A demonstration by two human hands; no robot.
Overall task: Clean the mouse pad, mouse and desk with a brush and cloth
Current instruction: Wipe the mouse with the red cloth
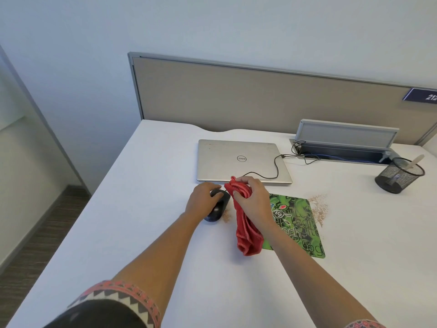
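My left hand (203,200) curls over the mouse (219,209) on the bench (142,233) just left of the mouse pad (298,224), my right hand (253,198) grips the bunched red cloth (248,233) beside it, so I should hold the mouse firm and wipe lightly.

Short black left sleeve (101,314), hem banded in pink stripes and cream-grey zigzag, pink patterned right sleeve (363,324) edge, bare left hand (201,201), bare right hand (254,200).
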